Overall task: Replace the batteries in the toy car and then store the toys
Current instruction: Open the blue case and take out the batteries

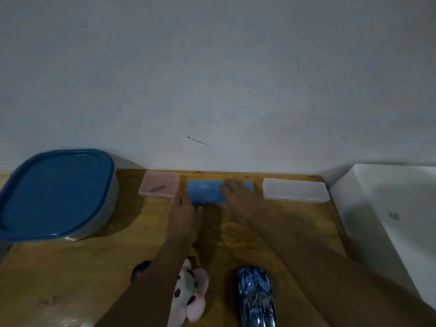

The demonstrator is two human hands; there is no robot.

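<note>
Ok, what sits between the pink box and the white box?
The blue box, seen in the head view; the right hand rests on it.

Landmark = middle case (205, 192), at the back of the counter (70, 279), just before the wall (212, 79).

- Just L of it: small open tray (159, 186), same row, apart by a narrow gap.
- Far L: big lidded container (56, 192), well apart.
- R of it: flat lidded case (295, 190), same row, not touching.
- Far R, past the counter edge: a tub (389, 208).
- Well in front, near edge: toy car (256, 296), slightly R; plush toy (188, 291), slightly L; a small dark item (139, 271) further L, partly under the L forearm.
- Hands: left hand (185, 215) at its near-L corner, grip unclear; right hand (240, 197) w/ fingers lying on top of its R half.
</note>
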